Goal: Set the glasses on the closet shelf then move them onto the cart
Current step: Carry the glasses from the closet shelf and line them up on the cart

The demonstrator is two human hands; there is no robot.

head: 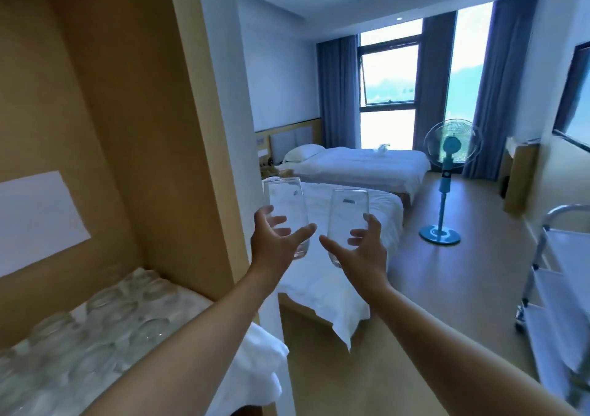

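My left hand (274, 240) grips a tall clear glass (284, 201) held upright in the air, just right of the closet's edge. Beside it my right hand (360, 249) grips a second clear glass (348, 211) at the same height. The closet shelf (198, 297) at lower left is covered with a white cloth and carries several upturned clear glasses (105, 326). The white metal cart (555, 246) stands at the right edge of the view, away from both hands.
The wooden closet side panel (178, 128) rises just left of my left hand. Two white beds (357, 166) lie ahead, with a blue standing fan (447, 179) on the wooden floor between them and the cart.
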